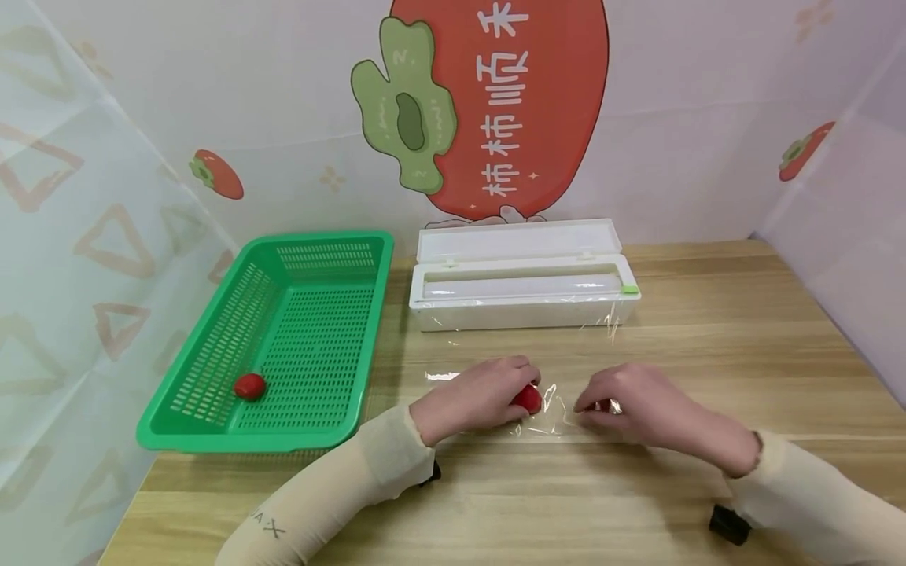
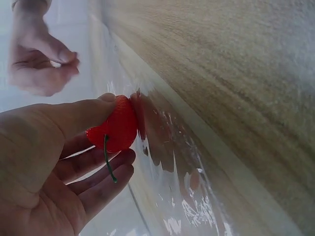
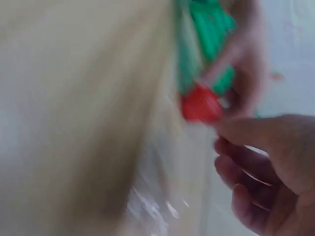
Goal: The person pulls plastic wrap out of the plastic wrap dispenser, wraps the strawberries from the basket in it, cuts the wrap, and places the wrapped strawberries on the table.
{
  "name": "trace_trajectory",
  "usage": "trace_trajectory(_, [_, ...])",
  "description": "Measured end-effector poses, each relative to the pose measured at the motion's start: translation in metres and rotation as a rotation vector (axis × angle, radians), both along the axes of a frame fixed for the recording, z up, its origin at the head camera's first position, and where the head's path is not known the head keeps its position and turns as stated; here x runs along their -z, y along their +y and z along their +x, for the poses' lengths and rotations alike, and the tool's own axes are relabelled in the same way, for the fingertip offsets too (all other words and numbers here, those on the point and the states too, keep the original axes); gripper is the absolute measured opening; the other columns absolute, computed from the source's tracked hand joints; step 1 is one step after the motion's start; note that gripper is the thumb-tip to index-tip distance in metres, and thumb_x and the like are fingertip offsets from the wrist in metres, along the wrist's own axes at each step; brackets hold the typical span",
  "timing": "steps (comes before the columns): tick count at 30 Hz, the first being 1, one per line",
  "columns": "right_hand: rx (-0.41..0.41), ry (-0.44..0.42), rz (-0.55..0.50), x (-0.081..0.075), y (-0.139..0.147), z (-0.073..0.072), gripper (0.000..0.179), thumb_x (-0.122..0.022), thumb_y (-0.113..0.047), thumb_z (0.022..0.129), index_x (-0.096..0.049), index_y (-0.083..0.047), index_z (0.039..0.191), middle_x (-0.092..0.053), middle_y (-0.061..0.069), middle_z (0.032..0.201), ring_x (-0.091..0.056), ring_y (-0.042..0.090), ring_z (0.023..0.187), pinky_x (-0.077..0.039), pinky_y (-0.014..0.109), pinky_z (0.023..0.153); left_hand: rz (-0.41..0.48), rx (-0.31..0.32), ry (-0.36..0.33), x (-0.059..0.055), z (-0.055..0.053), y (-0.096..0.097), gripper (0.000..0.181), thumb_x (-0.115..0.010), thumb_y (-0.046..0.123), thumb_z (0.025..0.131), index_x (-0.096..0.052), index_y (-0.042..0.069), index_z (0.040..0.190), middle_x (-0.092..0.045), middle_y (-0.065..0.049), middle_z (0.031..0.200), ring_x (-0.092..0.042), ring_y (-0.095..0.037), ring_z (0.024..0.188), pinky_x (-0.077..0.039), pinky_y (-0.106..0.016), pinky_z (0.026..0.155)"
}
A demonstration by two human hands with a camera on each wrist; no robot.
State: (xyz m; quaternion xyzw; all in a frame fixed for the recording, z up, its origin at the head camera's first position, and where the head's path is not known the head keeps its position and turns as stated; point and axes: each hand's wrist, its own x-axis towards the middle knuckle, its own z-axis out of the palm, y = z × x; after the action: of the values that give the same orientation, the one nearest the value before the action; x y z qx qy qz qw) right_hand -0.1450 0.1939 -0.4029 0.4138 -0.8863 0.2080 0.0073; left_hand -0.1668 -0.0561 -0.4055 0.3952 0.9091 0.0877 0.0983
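My left hand (image 1: 488, 391) pinches a small red fruit (image 2: 120, 125) between thumb and fingers, low over the wooden table. The fruit has a bumpy skin and a thin green stem. Beneath it lies clear cling film (image 2: 189, 196), creased and shiny, drawn out from the white box toward me. Across from it, my right hand (image 1: 637, 401) hovers at the film with fingers bent and thumb tip against the forefinger. I cannot tell whether film is caught between those tips. The right wrist view is blurred; there the right thumb (image 3: 251, 132) overlaps close to the fruit.
A green plastic basket (image 1: 371, 354) stands on the left, with one red fruit (image 1: 249, 386) inside. Behind the hands, the white cling film box (image 1: 524, 316) has its lid up, a roll inside and a green slider at its right end. Printed cloth walls enclose the table.
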Motion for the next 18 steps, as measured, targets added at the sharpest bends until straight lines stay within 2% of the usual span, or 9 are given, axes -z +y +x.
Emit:
trace_trajectory(5, [0.174, -0.055, -0.147, 0.022, -0.031, 0.008, 0.011, -0.08, -0.013, 0.081, -0.078, -0.016, 0.092, -0.076, -0.007, 0.086, -0.066, -0.001, 0.075, -0.057, 0.023, 0.068, 0.044, -0.024, -0.016, 0.0, -0.001, -0.002, 0.027, -0.076, 0.027, 0.087, -0.059, 0.017, 0.105, -0.061, 0.007, 0.097, -0.055, -0.007, 0.082, -0.048, -0.019, 0.074])
trace_trajectory(8, [0.263, -0.089, -0.195, 0.031, -0.042, 0.009, 0.017, -0.081, -0.016, 0.08, -0.078, -0.014, 0.096, -0.076, -0.005, 0.088, -0.066, 0.001, 0.074, -0.056, 0.022, 0.068, 0.07, -0.03, -0.011, 0.0, 0.0, -0.004, 0.027, -0.077, 0.027, 0.086, -0.059, 0.018, 0.103, -0.062, 0.008, 0.095, -0.055, -0.006, 0.081, -0.047, -0.018, 0.073])
trace_trajectory(12, [0.319, -0.153, -0.217, 0.037, -0.052, 0.008, 0.026, -0.083, -0.019, 0.078, -0.077, -0.014, 0.102, -0.076, -0.004, 0.09, -0.065, 0.003, 0.074, -0.055, 0.022, 0.069, 0.098, -0.051, -0.019, 0.0, 0.001, -0.005, 0.03, -0.08, 0.028, 0.083, -0.062, 0.018, 0.105, -0.061, 0.008, 0.097, -0.055, -0.006, 0.082, -0.048, -0.017, 0.073])
trace_trajectory(18, [0.35, -0.166, -0.249, 0.042, -0.056, 0.006, 0.031, -0.084, -0.021, 0.077, -0.075, -0.012, 0.105, -0.072, -0.005, 0.084, -0.063, 0.005, 0.073, -0.054, 0.022, 0.067, 0.116, -0.071, -0.024, 0.002, 0.001, -0.004, 0.038, -0.082, 0.03, 0.082, -0.063, 0.018, 0.112, -0.062, 0.005, 0.105, -0.057, -0.006, 0.086, -0.049, -0.017, 0.076])
